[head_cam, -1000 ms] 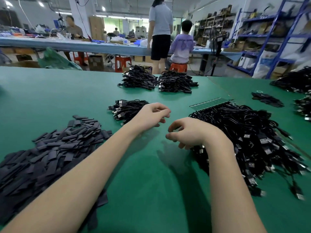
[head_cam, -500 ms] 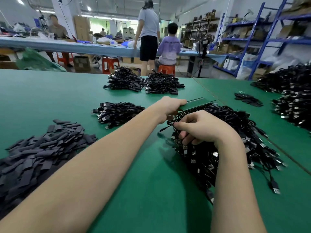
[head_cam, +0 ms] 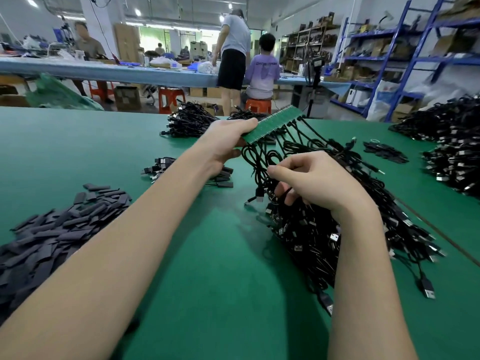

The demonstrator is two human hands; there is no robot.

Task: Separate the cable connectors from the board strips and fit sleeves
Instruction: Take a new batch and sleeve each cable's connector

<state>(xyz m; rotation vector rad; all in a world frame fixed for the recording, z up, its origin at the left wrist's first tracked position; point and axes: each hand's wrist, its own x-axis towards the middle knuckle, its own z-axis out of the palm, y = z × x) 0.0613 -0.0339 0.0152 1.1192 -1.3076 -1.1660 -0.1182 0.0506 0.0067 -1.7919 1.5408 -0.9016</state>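
My left hand grips the near end of a long green board strip and holds it raised above the table, slanting up to the right. Several black cables hang from the strip's lower edge into a big tangled pile of black USB cables. My right hand is closed around a bunch of those hanging cables just below the strip. A heap of flat dark grey sleeves lies at the left on the green table.
A small cable bundle lies under my left wrist and two more bundles sit farther back. More cable heaps fill the right side. People stand and sit at a long blue bench behind; blue shelving lines the right wall.
My left hand has taken the green strip off the pile and lifted it, drawing its cables up. My right hand has slid down the cables and closed on them.
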